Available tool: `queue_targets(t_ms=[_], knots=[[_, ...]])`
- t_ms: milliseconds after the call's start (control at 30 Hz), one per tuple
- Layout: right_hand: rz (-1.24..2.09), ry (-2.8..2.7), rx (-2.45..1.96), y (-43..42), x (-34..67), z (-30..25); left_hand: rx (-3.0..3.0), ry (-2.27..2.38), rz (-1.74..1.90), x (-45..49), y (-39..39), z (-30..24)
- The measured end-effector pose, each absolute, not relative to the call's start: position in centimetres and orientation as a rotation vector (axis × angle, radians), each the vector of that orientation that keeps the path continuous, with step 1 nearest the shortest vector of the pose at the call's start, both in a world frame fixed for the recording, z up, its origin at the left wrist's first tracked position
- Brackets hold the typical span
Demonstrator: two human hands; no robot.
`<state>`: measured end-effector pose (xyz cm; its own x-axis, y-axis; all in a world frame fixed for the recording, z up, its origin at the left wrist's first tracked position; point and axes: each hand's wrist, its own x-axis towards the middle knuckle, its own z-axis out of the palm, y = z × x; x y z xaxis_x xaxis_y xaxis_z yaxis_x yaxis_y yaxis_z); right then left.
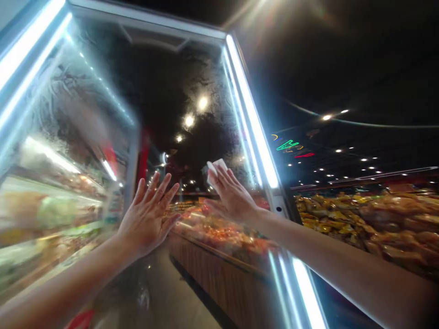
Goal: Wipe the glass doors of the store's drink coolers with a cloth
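Observation:
My right hand point(230, 194) presses flat against a fogged glass door point(192, 82), with a small white cloth or sponge point(216, 168) under its fingers. My left hand point(148, 214) is raised beside it, fingers stretched out and apart, holding nothing, close to the glass. The door has a bright lit strip point(252, 119) along its right edge. Smeared streaks cover the glass, and ceiling lights show through it or are mirrored in it.
At left is a refrigerated case point(51, 196) with blurred packaged food on lit shelves. At right a display point(370, 224) holds several yellow and brown packages. A wooden counter point(222, 278) with red goods and a shiny aisle floor point(154, 292) lie beyond the glass.

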<state>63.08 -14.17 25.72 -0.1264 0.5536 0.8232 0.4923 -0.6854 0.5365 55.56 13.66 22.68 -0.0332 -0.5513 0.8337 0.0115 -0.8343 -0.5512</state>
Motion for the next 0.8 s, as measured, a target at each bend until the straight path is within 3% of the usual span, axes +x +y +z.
queue_targets(t_ms=[100, 300, 467, 667, 800], knots=[[2.138, 1.084, 2.122, -15.9, 63.6, 25.1, -1.828, 0.622, -1.943, 56.0, 11.1, 22.6], [1.818, 1.365, 2.008, -16.5, 62.8, 19.9, -1.867, 0.684, -1.888, 56.6, 9.1, 20.9], [2.282, 0.963, 2.229, -17.5, 63.9, 18.1, -1.895, 0.670, -1.845, 55.9, 9.8, 17.8], [1.769, 1.453, 2.160, -12.2, 61.7, 12.3, -2.063, 0.650, -1.791, 54.4, 11.4, 13.6], [2.073, 1.218, 2.363, -9.8, 60.9, 11.5, -2.213, 0.565, -1.805, 54.1, 11.8, 10.4]])
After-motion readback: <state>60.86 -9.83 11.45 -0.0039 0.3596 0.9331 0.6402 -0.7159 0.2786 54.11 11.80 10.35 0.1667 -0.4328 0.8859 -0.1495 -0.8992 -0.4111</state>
